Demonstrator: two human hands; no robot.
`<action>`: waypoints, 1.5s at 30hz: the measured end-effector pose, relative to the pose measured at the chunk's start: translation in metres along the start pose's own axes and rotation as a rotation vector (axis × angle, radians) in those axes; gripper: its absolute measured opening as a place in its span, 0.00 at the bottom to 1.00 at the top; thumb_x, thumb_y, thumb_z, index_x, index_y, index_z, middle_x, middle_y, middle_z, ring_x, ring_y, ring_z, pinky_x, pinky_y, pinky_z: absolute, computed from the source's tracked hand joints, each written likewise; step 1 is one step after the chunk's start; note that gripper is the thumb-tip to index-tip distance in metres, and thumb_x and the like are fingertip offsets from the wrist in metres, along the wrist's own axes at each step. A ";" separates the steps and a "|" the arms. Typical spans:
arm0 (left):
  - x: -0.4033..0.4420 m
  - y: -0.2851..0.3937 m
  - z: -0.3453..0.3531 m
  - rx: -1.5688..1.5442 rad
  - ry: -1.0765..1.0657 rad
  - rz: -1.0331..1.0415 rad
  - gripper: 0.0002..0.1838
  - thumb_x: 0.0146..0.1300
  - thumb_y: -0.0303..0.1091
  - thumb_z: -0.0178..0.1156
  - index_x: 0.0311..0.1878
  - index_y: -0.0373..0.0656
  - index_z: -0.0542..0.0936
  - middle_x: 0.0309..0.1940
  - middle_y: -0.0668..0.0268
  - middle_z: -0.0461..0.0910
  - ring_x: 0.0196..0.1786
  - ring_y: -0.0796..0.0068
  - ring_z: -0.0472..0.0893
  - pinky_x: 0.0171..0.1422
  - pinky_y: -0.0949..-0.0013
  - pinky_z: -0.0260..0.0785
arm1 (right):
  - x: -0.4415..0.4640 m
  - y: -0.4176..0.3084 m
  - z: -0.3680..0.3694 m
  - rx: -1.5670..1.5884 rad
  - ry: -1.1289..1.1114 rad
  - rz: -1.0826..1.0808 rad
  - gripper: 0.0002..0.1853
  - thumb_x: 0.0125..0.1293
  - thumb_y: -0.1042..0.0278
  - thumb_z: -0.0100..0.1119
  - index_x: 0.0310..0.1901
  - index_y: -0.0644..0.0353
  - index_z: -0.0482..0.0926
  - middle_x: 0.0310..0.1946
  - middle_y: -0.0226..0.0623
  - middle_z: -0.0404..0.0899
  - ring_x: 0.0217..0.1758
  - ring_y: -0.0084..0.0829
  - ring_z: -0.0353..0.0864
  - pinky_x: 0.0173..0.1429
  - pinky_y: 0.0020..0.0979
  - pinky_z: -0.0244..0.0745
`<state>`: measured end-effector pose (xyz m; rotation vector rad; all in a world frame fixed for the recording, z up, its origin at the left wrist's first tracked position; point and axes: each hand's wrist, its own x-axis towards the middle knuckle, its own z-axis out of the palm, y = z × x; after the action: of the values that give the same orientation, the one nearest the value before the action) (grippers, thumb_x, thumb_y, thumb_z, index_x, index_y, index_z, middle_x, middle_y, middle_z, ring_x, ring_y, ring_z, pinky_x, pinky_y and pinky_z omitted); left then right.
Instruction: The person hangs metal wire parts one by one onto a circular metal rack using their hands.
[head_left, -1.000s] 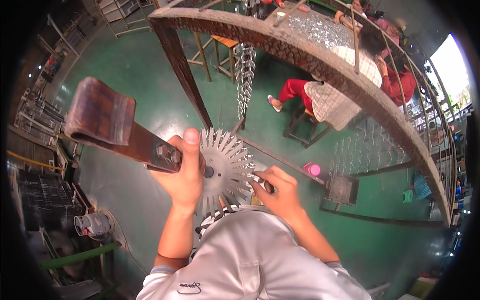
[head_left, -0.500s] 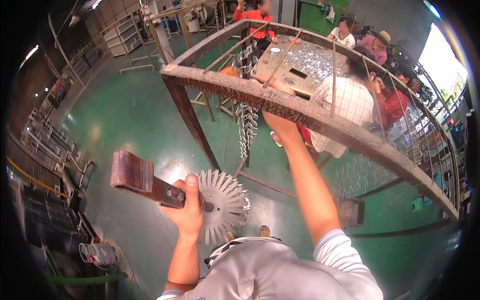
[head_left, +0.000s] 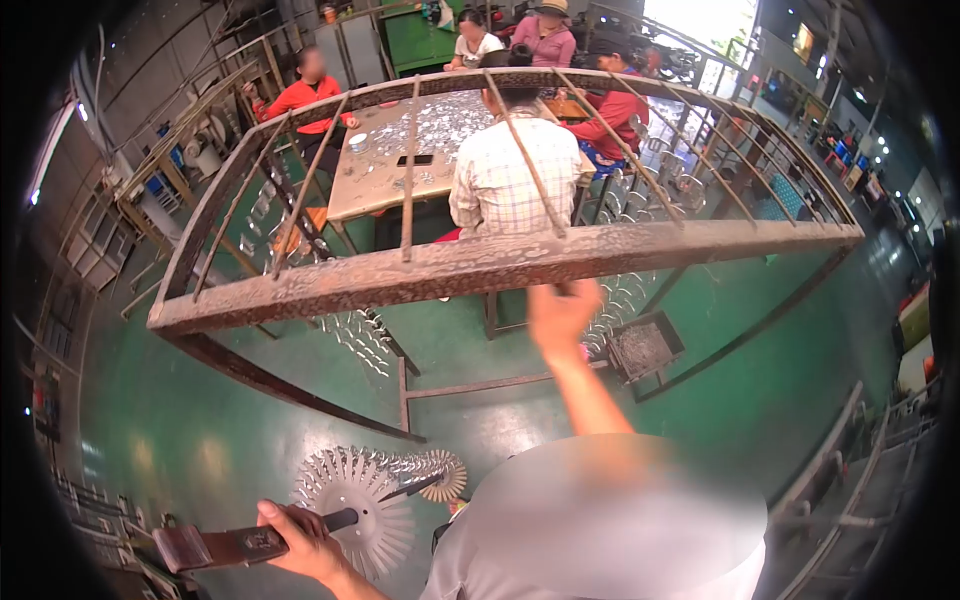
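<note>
Slotted disc point(head_left: 375, 528) in focus: it sits at the end of a rust-brown bar point(head_left: 225, 545), low on the person's left, below the near rail of a metal frame point(head_left: 450, 268). The left hand point(head_left: 310, 550) is wrapped around the bar close to the disc. The right hand point(head_left: 563, 318) is at the rail's lower edge, fingertips hidden; whether it holds anything cannot be told. A second disc point(head_left: 443, 478) shows just beyond. Good handling likely calls for a firm left grip against twisting, thin prongs held clear of the frame, and unhurried right fingers near the rail. People gather around a table point(head_left: 375, 187).
</note>
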<state>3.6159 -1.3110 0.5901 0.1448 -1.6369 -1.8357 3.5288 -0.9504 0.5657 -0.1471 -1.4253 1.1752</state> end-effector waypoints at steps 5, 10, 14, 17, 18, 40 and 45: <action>-0.006 -0.006 0.004 0.008 -0.031 0.015 0.25 0.77 0.42 0.58 0.23 0.45 0.64 0.09 0.74 0.59 0.09 0.87 0.56 0.12 0.76 0.44 | 0.062 -0.016 -0.120 -0.202 0.496 -0.094 0.07 0.74 0.72 0.59 0.41 0.67 0.78 0.30 0.27 0.78 0.31 0.17 0.74 0.34 0.21 0.69; -0.014 -0.008 0.014 0.004 -0.127 0.007 0.25 0.76 0.45 0.59 0.23 0.47 0.63 0.10 0.75 0.58 0.10 0.88 0.56 0.13 0.77 0.44 | 0.149 -0.012 -0.170 -0.182 0.219 0.008 0.11 0.68 0.70 0.69 0.47 0.68 0.86 0.35 0.30 0.83 0.30 0.18 0.75 0.33 0.21 0.68; -0.021 -0.011 0.027 -0.008 -0.126 0.010 0.26 0.77 0.43 0.58 0.22 0.46 0.63 0.10 0.75 0.59 0.10 0.88 0.55 0.13 0.76 0.43 | 0.191 -0.003 -0.180 0.101 -0.147 0.152 0.10 0.67 0.71 0.69 0.45 0.69 0.86 0.32 0.26 0.81 0.28 0.15 0.72 0.30 0.19 0.64; -0.032 -0.009 0.036 -0.033 -0.128 -0.007 0.25 0.76 0.43 0.59 0.22 0.45 0.64 0.10 0.75 0.59 0.11 0.88 0.55 0.14 0.76 0.44 | 0.208 0.002 -0.194 0.188 -0.315 0.217 0.08 0.68 0.73 0.68 0.43 0.70 0.86 0.30 0.24 0.78 0.26 0.13 0.69 0.28 0.19 0.59; -0.036 -0.008 0.039 -0.030 -0.132 -0.003 0.25 0.76 0.43 0.59 0.22 0.45 0.64 0.10 0.75 0.59 0.11 0.88 0.55 0.14 0.77 0.44 | 0.212 0.001 -0.196 0.196 -0.351 0.246 0.07 0.68 0.74 0.67 0.42 0.70 0.86 0.29 0.24 0.77 0.26 0.12 0.67 0.27 0.19 0.58; -0.079 0.010 0.112 -0.132 -0.350 0.010 0.18 0.78 0.41 0.55 0.31 0.42 0.68 0.16 0.72 0.62 0.13 0.84 0.59 0.15 0.75 0.52 | 0.100 -0.004 -0.206 0.038 -0.239 0.220 0.05 0.63 0.82 0.69 0.38 0.73 0.82 0.28 0.35 0.79 0.23 0.21 0.72 0.25 0.23 0.64; -0.079 0.028 0.139 -0.119 -0.401 0.141 0.21 0.80 0.41 0.48 0.30 0.39 0.66 0.16 0.66 0.64 0.14 0.74 0.67 0.22 0.63 0.76 | 0.047 -0.005 -0.206 0.025 -0.456 0.164 0.04 0.62 0.85 0.68 0.38 0.72 0.84 0.34 0.37 0.80 0.26 0.18 0.74 0.25 0.19 0.63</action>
<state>3.6192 -1.1507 0.6178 -0.4053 -1.7400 -1.9327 3.6840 -0.8072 0.5523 0.0260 -1.8214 1.4220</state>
